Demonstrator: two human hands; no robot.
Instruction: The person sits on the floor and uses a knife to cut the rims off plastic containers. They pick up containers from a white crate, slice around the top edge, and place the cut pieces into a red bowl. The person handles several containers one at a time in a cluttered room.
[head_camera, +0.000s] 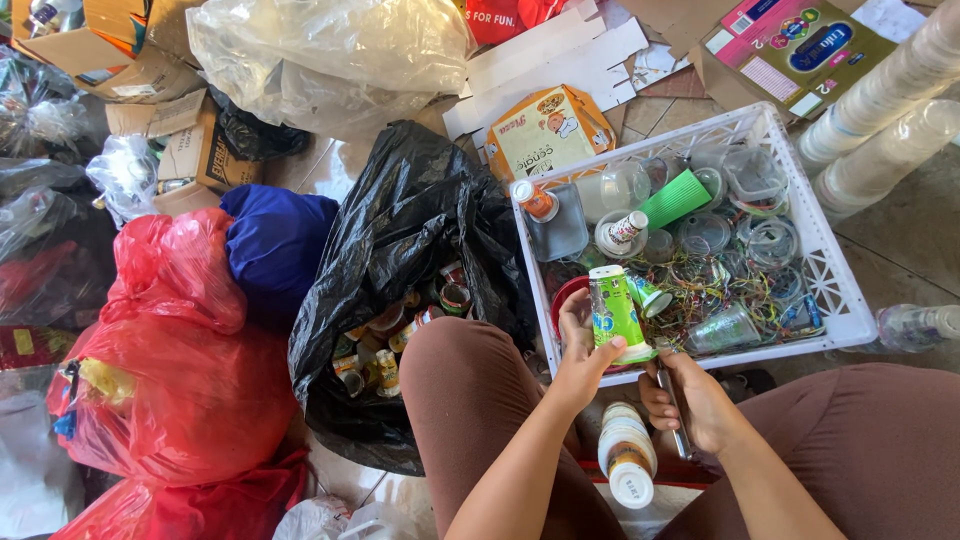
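Left hand (580, 350) clamped on green paper cup (615, 312) above white crate (835, 290), right hand (690, 400) gripping small blade (676, 415); crate part-filled with cups and lids, black bag (400, 240) holding more unsorted.

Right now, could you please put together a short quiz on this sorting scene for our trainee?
1. True or false: the left hand holds a green printed cup upside down.
2. What does the right hand grip? A) a thin metal blade tool B) a red bag C) a cardboard box
3. Fill in: the white crate lies beside an open ____ bag of cups.

Key: 1 true; 2 A; 3 black.
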